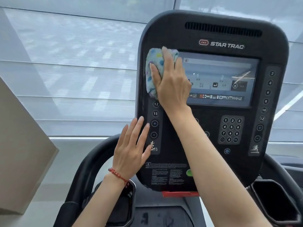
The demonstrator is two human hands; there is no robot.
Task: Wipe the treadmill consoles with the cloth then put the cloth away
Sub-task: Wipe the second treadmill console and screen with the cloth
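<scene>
A black treadmill console [213,145] with a lit screen [221,79] and number keypads fills the middle and right of the view. My right hand [170,82] presses a bunched pale cloth with coloured dots [153,69] against the console's upper left, over the screen's left edge. My left hand [131,149], with a red bead bracelet at the wrist, rests flat with spread fingers on the console's lower left edge and holds nothing.
A curved black handlebar [85,169] runs below left of the console. Black cup holders sit at lower right [275,203] and lower left [121,210]. A beige panel [21,153] stands at the left. Windows with translucent blinds [73,63] lie behind.
</scene>
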